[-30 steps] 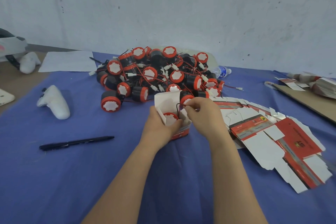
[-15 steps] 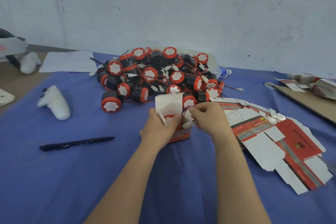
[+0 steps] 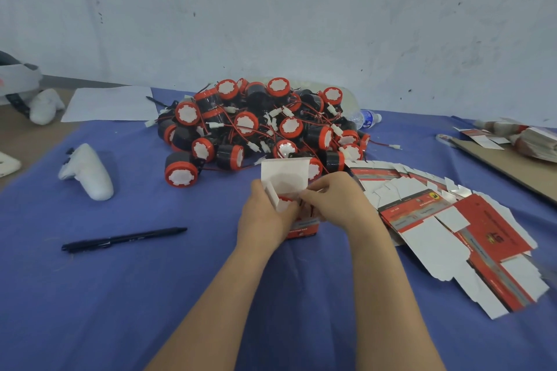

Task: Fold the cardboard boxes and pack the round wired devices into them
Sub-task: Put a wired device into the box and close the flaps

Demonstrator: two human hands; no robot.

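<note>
A small red and white cardboard box [image 3: 303,227] stands upright on the blue cloth at the centre, its white lid flap [image 3: 284,175] raised. A round red-rimmed device [image 3: 284,201] sits inside it, mostly hidden. My left hand [image 3: 265,218] grips the box's left side and side flap. My right hand [image 3: 337,202] pinches the box's right side flap over the opening. Behind lies a pile of round black and red wired devices [image 3: 259,126]. Flat unfolded boxes [image 3: 446,220] fan out to the right.
A black pen [image 3: 123,239] lies left of my arms. A white controller [image 3: 87,172] rests further left. A sheet of white paper [image 3: 111,104], a plastic bottle [image 3: 366,117] and a brown board with more flat boxes [image 3: 512,141] sit at the back and right.
The device's wire has gone down into the box. My right hand has moved from the wire to the right side flap, and the lid flap stands more upright.
</note>
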